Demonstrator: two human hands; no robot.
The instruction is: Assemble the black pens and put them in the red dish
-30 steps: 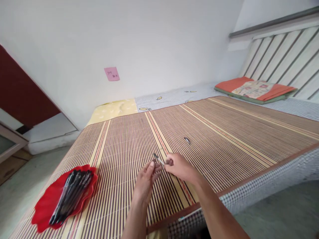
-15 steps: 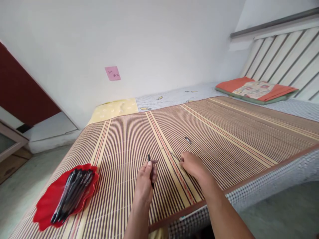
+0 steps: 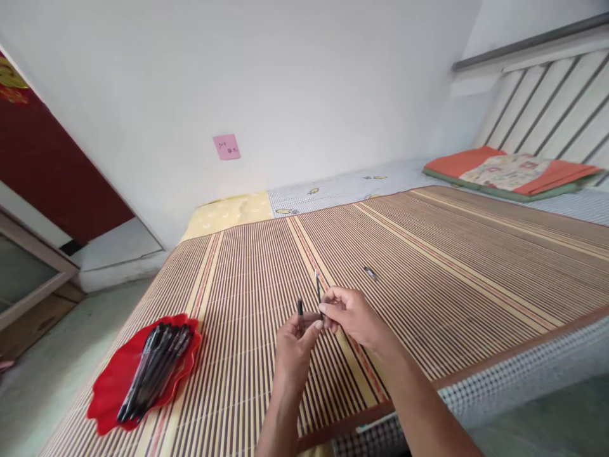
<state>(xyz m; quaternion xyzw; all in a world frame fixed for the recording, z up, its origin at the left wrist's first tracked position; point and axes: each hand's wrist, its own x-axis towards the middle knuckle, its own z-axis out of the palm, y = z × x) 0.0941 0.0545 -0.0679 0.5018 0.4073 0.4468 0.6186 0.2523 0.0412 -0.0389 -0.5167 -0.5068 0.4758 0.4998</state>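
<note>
My left hand [image 3: 295, 339] is closed around a black pen barrel [image 3: 300, 308], which stands upright between the fingers. Beside it, my right hand [image 3: 349, 314] pinches a thin dark pen refill [image 3: 318, 287] that points up, its tip pale. The fingertips of both hands meet near the refill's lower end; whether the left thumb also grips it I cannot tell. Just beyond the right hand, a small dark and clear piece [image 3: 370, 273], like a pen cap, lies on the striped bamboo mat [image 3: 247, 273].
At the left, a red scalloped plate [image 3: 109, 381] holds several black pens [image 3: 155, 368]. Folded orange and green bedding [image 3: 509, 170] lies at the far right by a white slatted headboard [image 3: 561, 108]. A pink note [image 3: 227, 146] is stuck on the wall.
My right hand has moved left with the refill, next to my left hand. The refill has turned from slanted to nearly upright. The camera view has shifted slightly.
</note>
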